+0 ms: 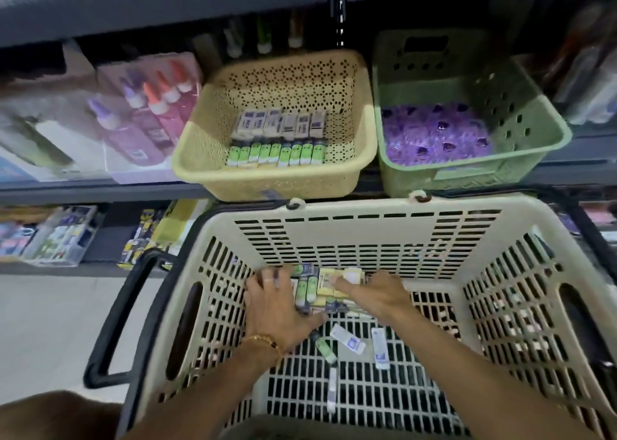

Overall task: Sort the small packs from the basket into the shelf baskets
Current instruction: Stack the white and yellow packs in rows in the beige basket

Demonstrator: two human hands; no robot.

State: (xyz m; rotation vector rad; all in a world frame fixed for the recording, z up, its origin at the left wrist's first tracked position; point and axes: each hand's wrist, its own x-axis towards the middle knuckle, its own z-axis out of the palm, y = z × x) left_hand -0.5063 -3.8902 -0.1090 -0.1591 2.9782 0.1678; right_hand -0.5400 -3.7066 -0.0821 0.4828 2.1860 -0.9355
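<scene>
Mid-frame, left hand [277, 309] and right hand [374, 294], fingers curled, grip a bunch of small green-and-white packs [322, 291] inside the cream slotted basket [367, 239].

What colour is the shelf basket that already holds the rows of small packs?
Pale yellow, with a dotted perforated pattern; the yellow basket shows clearly in the head view.

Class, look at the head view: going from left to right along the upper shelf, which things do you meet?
Bottles with purple and orange caps → yellow perforated basket holding rows of small packs → green basket holding purple items.
</scene>
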